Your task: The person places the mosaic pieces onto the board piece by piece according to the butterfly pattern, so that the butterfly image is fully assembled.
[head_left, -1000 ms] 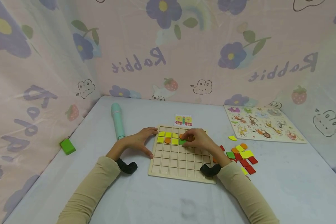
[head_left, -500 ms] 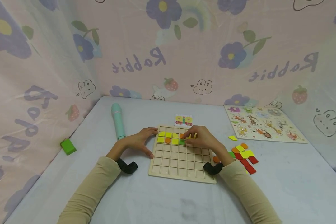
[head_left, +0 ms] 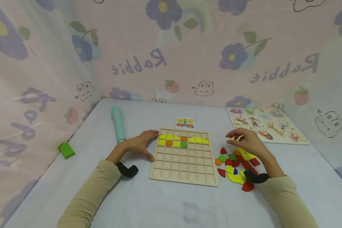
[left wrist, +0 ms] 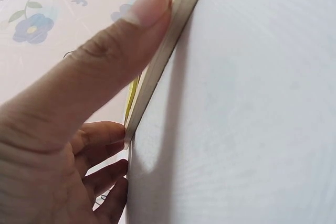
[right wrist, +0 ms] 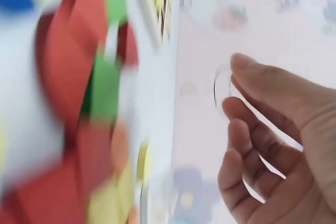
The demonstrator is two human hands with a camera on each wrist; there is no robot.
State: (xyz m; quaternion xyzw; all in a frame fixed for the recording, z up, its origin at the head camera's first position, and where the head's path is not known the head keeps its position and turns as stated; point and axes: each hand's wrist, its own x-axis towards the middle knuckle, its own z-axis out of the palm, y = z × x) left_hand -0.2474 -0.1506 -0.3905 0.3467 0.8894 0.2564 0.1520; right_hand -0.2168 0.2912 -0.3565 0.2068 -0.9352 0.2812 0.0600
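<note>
A wooden grid board (head_left: 182, 171) lies flat on the table. Along its upper rows sit yellow pieces (head_left: 169, 137), two orange discs (head_left: 169, 143) and a green square (head_left: 183, 144). My left hand (head_left: 138, 145) touches the board's left side, thumb and fingers spread; the left wrist view has the thumb (left wrist: 149, 11) against the board's edge. Over the far side of the loose-piece pile hovers my right hand (head_left: 246, 141). Its fingers are loosely bent, and the right wrist view (right wrist: 278, 124) has nothing between thumb and fingertips. Part of the pile is hidden beneath this hand and wrist.
Loose red, yellow, green, orange and blue pieces (head_left: 235, 163) lie right of the board. A butterfly pattern card (head_left: 185, 122) is behind it. An animal puzzle board (head_left: 273, 126) lies back right, a mint-green microphone-shaped object (head_left: 118, 123) back left, and a green block (head_left: 66, 150) far left.
My right hand has left the grid board and moved right to the loose pieces, uncovering yellow pieces, an orange disc and the green square. My left hand stays at the board's edge.
</note>
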